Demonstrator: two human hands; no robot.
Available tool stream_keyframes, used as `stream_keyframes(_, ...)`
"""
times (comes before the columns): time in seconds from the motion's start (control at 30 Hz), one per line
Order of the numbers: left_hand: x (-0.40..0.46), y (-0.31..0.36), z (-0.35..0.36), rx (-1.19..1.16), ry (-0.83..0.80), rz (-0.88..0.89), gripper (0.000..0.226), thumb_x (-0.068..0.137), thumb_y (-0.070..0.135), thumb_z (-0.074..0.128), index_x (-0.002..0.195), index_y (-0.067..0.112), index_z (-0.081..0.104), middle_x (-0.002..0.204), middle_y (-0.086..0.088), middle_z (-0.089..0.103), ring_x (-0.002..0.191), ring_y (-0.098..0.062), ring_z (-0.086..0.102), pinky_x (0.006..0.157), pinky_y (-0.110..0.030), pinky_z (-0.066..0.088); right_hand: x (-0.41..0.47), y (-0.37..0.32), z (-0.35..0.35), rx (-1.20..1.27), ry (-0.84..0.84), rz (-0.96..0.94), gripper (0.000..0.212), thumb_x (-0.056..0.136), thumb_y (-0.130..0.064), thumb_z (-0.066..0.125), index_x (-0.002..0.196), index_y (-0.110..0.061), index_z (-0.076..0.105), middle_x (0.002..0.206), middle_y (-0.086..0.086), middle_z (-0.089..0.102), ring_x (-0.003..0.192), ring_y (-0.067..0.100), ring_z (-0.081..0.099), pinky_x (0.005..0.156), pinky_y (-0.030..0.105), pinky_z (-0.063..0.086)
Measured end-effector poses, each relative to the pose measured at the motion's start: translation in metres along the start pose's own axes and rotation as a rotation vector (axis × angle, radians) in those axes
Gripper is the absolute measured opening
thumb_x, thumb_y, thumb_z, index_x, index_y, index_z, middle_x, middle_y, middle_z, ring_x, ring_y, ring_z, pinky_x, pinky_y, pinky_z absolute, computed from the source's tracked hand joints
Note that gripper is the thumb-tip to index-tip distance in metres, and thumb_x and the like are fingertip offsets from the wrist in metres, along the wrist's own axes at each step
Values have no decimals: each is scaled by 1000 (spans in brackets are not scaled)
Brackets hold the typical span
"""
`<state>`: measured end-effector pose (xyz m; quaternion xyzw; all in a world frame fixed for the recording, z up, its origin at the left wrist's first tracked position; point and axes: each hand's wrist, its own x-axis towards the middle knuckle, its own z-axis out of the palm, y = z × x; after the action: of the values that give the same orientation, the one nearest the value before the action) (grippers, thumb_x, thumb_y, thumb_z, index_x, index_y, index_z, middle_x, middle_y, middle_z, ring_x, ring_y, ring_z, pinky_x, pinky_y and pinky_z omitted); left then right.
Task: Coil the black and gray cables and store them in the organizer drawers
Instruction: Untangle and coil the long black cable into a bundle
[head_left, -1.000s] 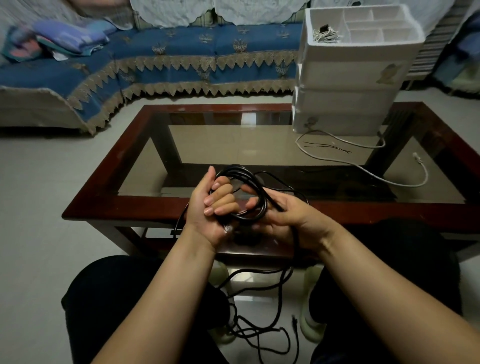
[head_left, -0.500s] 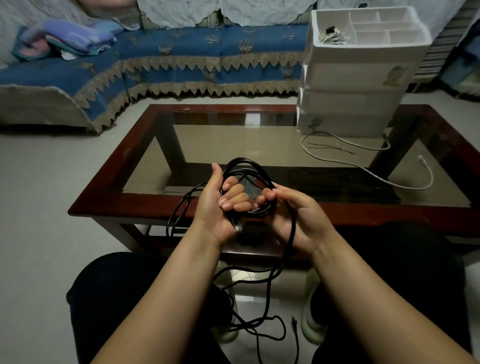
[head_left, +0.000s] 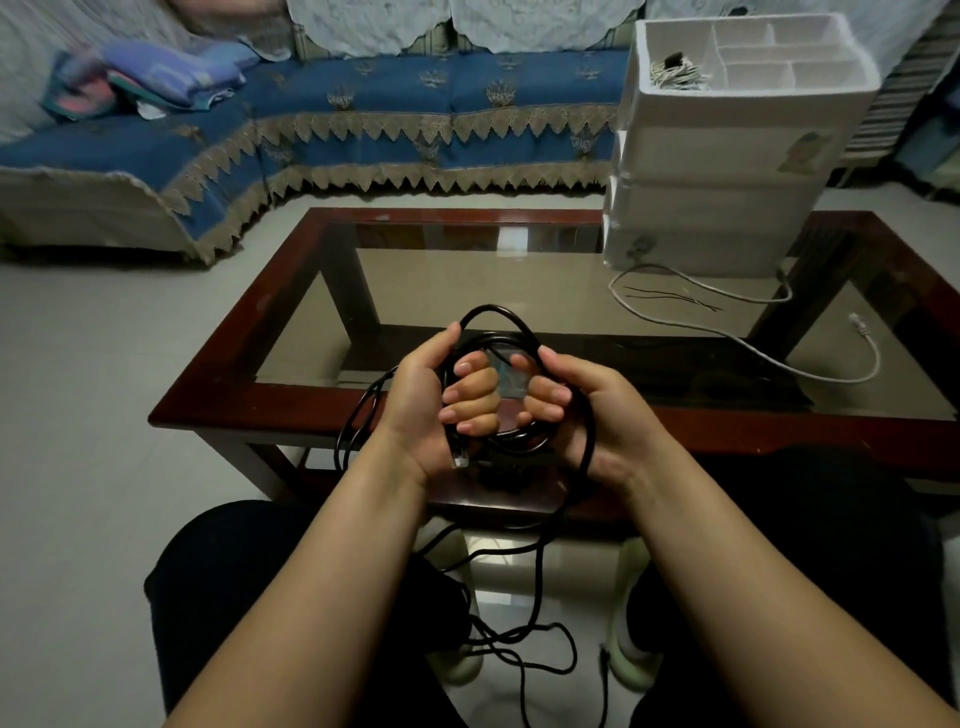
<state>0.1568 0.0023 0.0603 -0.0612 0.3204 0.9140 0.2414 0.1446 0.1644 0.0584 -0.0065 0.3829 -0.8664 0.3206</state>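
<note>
At frame centre, both hands are now gripping the black cable (head_left: 498, 322) coil: the right hand (head_left: 597, 410), which half a second ago was only feeding a strand, is closing its fingers round the loops, while the left hand (head_left: 421, 400) is holding its fist on them. Another turn seems done, yet slack is trailing low in the frame, on the floor. The gray cable (head_left: 810, 371) is lying loose at right on the table (head_left: 322, 415), below the organizer (head_left: 727, 156). The table's near edge is sitting just beyond the knuckles; open room is lying left.
</note>
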Motion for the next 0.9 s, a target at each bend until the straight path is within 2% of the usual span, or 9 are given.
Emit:
stream_keyframes(0.13, -1, -3, -3, 122, 69, -22, 53, 96, 47, 38, 51, 18, 37, 37, 7, 27, 26, -4, 23, 33, -16, 12, 2, 1, -6, -601, 99, 6, 46, 77, -60, 57, 75, -14, 52, 54, -2, 46, 52, 12, 51, 59, 28, 33)
stream_keyframes(0.2, -2, -5, -2, 165, 93, -24, 55, 96, 49, 38, 50, 19, 37, 38, 7, 26, 26, -4, 22, 34, -16, 10, 2, 2, -4, -754, 174, -32, 51, 73, -65, 54, 69, -14, 53, 53, -1, 51, 53, 14, 57, 57, 28, 36)
stream_keyframes(0.27, -2, -8, 0, 141, 73, -25, 56, 96, 50, 37, 51, 18, 39, 37, 7, 27, 26, -4, 23, 34, -16, 12, 1, 5, 0, -723, 216, -154, 45, 80, -57, 56, 65, -14, 55, 48, 0, 49, 45, 13, 54, 57, 27, 41)
stream_keyframes(0.37, -2, -14, 3, 2, -37, -29, 59, 96, 57, 31, 56, 16, 46, 36, 8, 30, 25, -4, 26, 32, -16, 15, 1, 13, 6, -529, 257, -321, 45, 92, -40, 55, 55, -15, 50, 39, -1, 38, 32, 9, 36, 39, 20, 35)
stream_keyframes(0.47, -1, -19, 4, -64, -93, -31, 62, 97, 57, 25, 63, 14, 54, 36, 8, 31, 25, -3, 27, 32, -15, 17, 2, 20, 6, -299, 227, -340, 50, 90, -40, 56, 46, -17, 46, 34, -2, 32, 28, 8, 30, 34, 18, 30)
stream_keyframes(0.53, -2, -20, 3, -73, -123, -41, 57, 99, 49, 28, 63, 14, 55, 36, 8, 32, 27, -4, 21, 33, -14, 16, 2, 22, 5, -242, 223, -330, 47, 86, -43, 57, 52, -13, 46, 34, -1, 33, 28, 9, 32, 34, 18, 31)
stream_keyframes(0.7, -7, -10, -3, -129, -86, -33, 43, 95, 37, 38, 59, 16, 48, 35, 8, 31, 29, -4, 17, 33, -15, 15, 1, 7, -13, -667, 249, -404, 29, 95, -30, 51, 77, -12, 65, 56, 1, 60, 45, 13, 57, 45, 21, 48)
stream_keyframes(0.8, -8, -9, -5, -91, -36, -11, 42, 95, 37, 38, 59, 16, 46, 35, 8, 29, 25, -4, 24, 33, -16, 14, -1, -7, -25, -867, 270, -527, 23, 96, -20, 52, 77, -10, 62, 53, -4, 57, 39, 9, 54, 41, 16, 43)
stream_keyframes(0.9, -9, -9, -6, -98, -24, 16, 46, 97, 37, 34, 59, 16, 46, 35, 8, 30, 26, -4, 23, 32, -16, 14, -3, -16, -37, -1114, 276, -533, 30, 95, -32, 49, 74, -13, 57, 51, 0, 50, 38, 8, 48, 39, 16, 37)
